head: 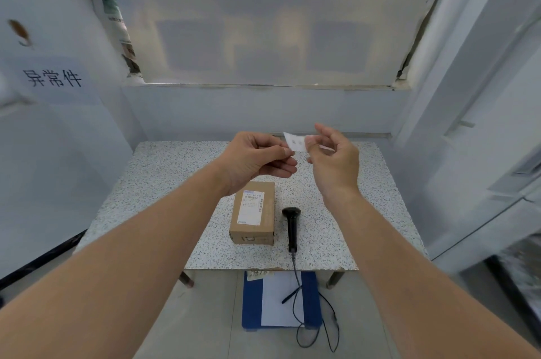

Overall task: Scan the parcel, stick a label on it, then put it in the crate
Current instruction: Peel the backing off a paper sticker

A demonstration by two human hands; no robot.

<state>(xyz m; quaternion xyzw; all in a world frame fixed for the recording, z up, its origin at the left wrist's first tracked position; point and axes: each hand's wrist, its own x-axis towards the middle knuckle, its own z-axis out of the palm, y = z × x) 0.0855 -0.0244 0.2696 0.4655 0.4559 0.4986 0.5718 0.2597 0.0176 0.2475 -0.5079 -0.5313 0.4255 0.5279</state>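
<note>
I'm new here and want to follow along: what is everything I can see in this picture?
Parcel: one, brown cardboard with a white shipping label, centre of the table.
Barcode scanner: one, black, corded, lying right of the parcel.
Table: one, speckled grey-white.
Small label: one, white, held above the table between both hands.
Blue board: one, with a white sheet, on the floor below the table.
Left hand: pinching the label.
Right hand: pinching the label.

We hold both bare forearms out ahead, wrists raised. Our left hand (257, 158) curls with thumb and forefinger pinched together; our right hand (333, 158), back toward us, pinches likewise with its other fingers spread loosely, fingertips nearly meeting.
</note>
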